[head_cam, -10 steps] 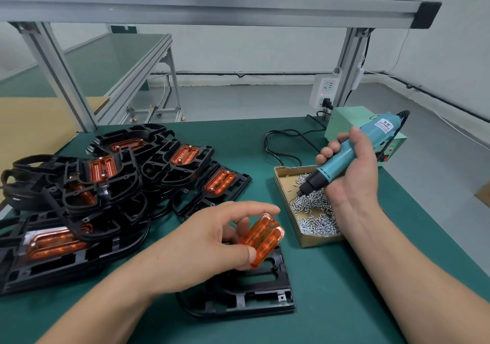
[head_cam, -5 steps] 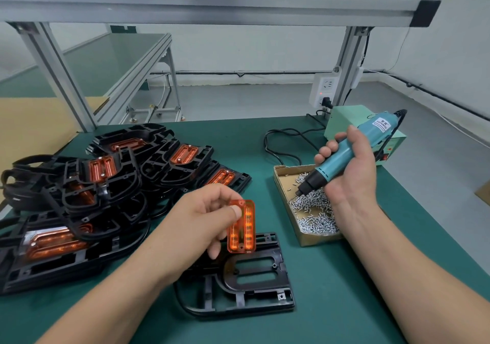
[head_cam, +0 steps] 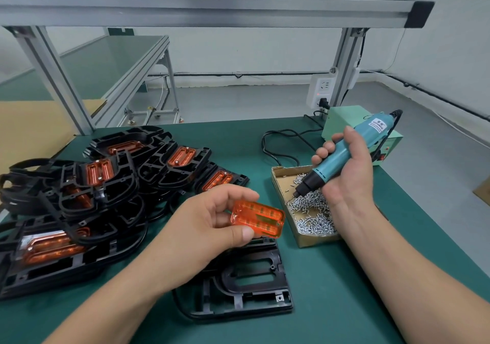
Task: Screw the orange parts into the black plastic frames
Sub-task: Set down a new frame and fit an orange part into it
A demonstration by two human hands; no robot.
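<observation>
My left hand point(head_cam: 206, 227) pinches a translucent orange part point(head_cam: 258, 219) between thumb and fingers, held flat just above a black plastic frame point(head_cam: 249, 288) that lies on the green table with its slot bare. My right hand point(head_cam: 347, 174) grips a teal electric screwdriver point(head_cam: 342, 155), its black tip pointing down into a cardboard box of screws point(head_cam: 313, 211).
A pile of black frames with orange parts fitted point(head_cam: 87, 190) fills the table's left side. A green power unit point(head_cam: 344, 121) with a black cable point(head_cam: 281, 144) stands at the back right. Aluminium posts point(head_cam: 53, 78) rise behind the table.
My left hand has turned the orange part from upright to lying flat and shifted it slightly right. The screwdriver tip has dipped a little lower toward the screws.
</observation>
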